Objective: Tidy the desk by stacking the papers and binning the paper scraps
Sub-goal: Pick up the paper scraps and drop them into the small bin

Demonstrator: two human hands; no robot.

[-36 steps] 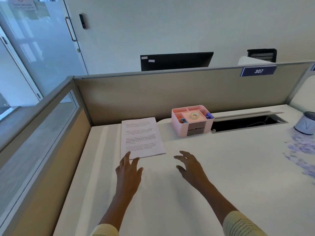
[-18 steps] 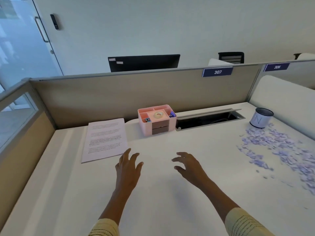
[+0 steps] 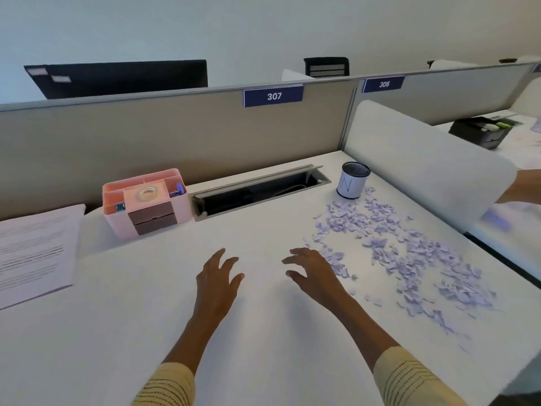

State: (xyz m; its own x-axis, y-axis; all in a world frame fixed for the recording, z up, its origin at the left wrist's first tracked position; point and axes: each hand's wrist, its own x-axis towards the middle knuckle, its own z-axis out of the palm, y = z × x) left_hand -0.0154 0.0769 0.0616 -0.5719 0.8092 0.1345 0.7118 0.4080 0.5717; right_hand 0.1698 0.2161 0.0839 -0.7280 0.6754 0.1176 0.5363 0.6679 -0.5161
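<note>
A stack of printed papers [image 3: 35,250] lies flat at the left edge of the white desk [image 3: 146,317]. Many small lilac paper scraps [image 3: 409,250] are scattered over the desk's right half. A small white cylindrical bin [image 3: 352,184] with a dark mesh inside stands upright behind the scraps. My left hand [image 3: 218,278] hovers over the desk's middle with fingers spread and holds nothing. My right hand [image 3: 314,273] hovers beside it, fingers loosely bent, empty, just left of the nearest scraps.
A pink desk organiser [image 3: 146,200] with a tape roll stands at the back left. An open cable slot [image 3: 257,190] runs along the back. A white divider [image 3: 424,159] bounds the right side, where another person's arm [image 3: 521,189] reaches in.
The view has swung right: the papers slid to the left edge and the scraps and bin came fully into sight. Both hands stay empty and moved right, toward the scraps.
</note>
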